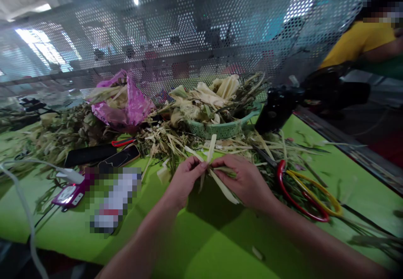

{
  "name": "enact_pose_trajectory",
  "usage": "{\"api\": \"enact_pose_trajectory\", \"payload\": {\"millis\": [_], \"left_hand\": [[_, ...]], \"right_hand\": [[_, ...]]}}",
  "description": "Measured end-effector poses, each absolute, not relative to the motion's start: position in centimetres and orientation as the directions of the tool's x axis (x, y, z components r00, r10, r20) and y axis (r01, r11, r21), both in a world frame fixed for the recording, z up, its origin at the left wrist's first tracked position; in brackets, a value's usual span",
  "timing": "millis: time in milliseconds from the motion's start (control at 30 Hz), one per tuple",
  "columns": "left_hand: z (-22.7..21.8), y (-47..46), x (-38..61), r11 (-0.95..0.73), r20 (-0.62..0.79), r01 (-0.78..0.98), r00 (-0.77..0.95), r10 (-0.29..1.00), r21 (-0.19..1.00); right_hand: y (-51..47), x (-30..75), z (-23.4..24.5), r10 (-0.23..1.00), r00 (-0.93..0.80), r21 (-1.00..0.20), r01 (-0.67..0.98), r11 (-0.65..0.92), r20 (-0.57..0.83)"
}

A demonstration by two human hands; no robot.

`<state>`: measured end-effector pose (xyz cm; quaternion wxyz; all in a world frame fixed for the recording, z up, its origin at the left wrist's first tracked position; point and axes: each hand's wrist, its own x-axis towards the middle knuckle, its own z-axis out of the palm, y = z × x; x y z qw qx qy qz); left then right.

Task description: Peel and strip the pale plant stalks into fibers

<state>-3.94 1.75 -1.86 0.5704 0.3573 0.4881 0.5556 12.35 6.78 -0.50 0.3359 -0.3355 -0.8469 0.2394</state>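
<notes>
My left hand (189, 177) and my right hand (241, 176) meet over the green table. Between their fingers are pale dried leaf strips (224, 186) that cross one another at the fingertips. One strip end points up and away from me, another slants down to the right below my right hand. Both hands are closed, thumbs and fingers pinching the strips near the crossing. To the right of my right hand lie scissors (285, 182) with one red and one yellow handle, their blades partly under plant scraps.
Ahead stands a green plastic basket (217, 130) heaped with dried leaves. A pink plastic bag (126, 107), phones (119, 157), a purple power strip (69, 193) and cables lie left. A black cylinder (270, 109) stands right. Behind is a perforated metal screen (163, 40); a person in yellow (359, 42) sits at right.
</notes>
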Motion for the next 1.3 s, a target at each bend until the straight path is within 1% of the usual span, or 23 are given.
{"api": "enact_pose_trajectory", "payload": {"millis": [100,167,267,367,433,533,600,700,867,967,1033,1100,1167,1200,1233,1300], "left_hand": [[-1.9,1.7,-4.0,0.122,-0.154,-0.281,-0.096,0.983,0.952],[-2.0,1.7,-4.0,0.118,-0.149,-0.287,-0.091,0.985,0.951],[-2.2,1.8,-3.9,0.133,-0.165,-0.342,-0.065,0.984,0.930],[-2.5,1.8,-3.9,0.185,-0.217,-0.433,-0.027,0.976,0.882],[-2.7,1.8,-3.9,0.211,-0.238,-0.503,0.010,0.971,0.838],[-2.5,1.7,-4.0,0.226,-0.235,-0.571,0.058,0.970,0.789],[-2.3,1.7,-4.0,0.233,-0.244,-0.587,0.062,0.968,0.775],[-2.2,1.7,-4.0,0.226,-0.262,-0.604,0.029,0.965,0.765],[-1.9,1.6,-4.1,0.148,-0.210,-0.567,-0.046,0.977,0.810],[-1.6,1.4,-4.1,0.155,-0.188,-0.521,-0.010,0.982,0.839],[-1.4,1.4,-4.1,0.143,-0.158,-0.481,0.010,0.987,0.865],[-1.3,1.5,-4.0,0.102,-0.126,-0.444,-0.024,0.992,0.890],[-1.4,1.7,-4.0,0.053,-0.100,-0.411,-0.095,0.990,0.910],[-1.5,1.7,-4.0,0.035,-0.090,-0.397,-0.122,0.988,0.917],[-1.6,1.8,-4.0,0.024,-0.083,-0.387,-0.135,0.987,0.922],[-1.8,1.8,-4.1,0.022,-0.076,-0.376,-0.130,0.989,0.926]], "right_hand": [[6.6,12.3,-0.5,0.767,-0.526,-0.714,0.369,0.596,0.369],[6.6,12.2,-0.5,0.797,-0.513,-0.787,0.324,0.525,0.320],[6.8,12.1,-0.7,0.833,-0.508,-0.891,0.243,0.383,0.220],[6.9,11.9,-0.9,0.823,-0.555,-0.966,0.123,0.226,0.121],[6.8,11.7,-0.9,0.795,-0.605,-0.997,0.020,0.080,0.052],[6.6,11.6,-0.9,0.756,-0.652,-0.987,-0.080,-0.137,-0.052],[6.6,11.6,-1.0,0.757,-0.647,-0.977,-0.093,-0.193,-0.088],[6.9,11.6,-1.2,0.813,-0.576,-0.987,-0.055,-0.150,-0.091],[7.0,11.7,-1.3,0.875,-0.482,-0.998,-0.033,-0.053,-0.030],[6.7,11.8,-0.9,0.883,-0.468,-0.997,0.052,0.063,0.032],[6.5,11.9,-0.6,0.886,-0.450,-0.968,0.147,0.202,0.116],[6.5,12.1,-0.4,0.876,-0.391,-0.884,0.250,0.395,0.281],[6.5,12.3,-0.1,0.818,-0.342,-0.747,0.347,0.567,0.463],[6.5,12.4,0.0,0.778,-0.345,-0.675,0.389,0.628,0.525],[6.5,12.5,0.1,0.743,-0.368,-0.608,0.426,0.669,0.559],[6.5,12.5,0.1,0.703,-0.426,-0.499,0.500,0.708,0.570]]}}
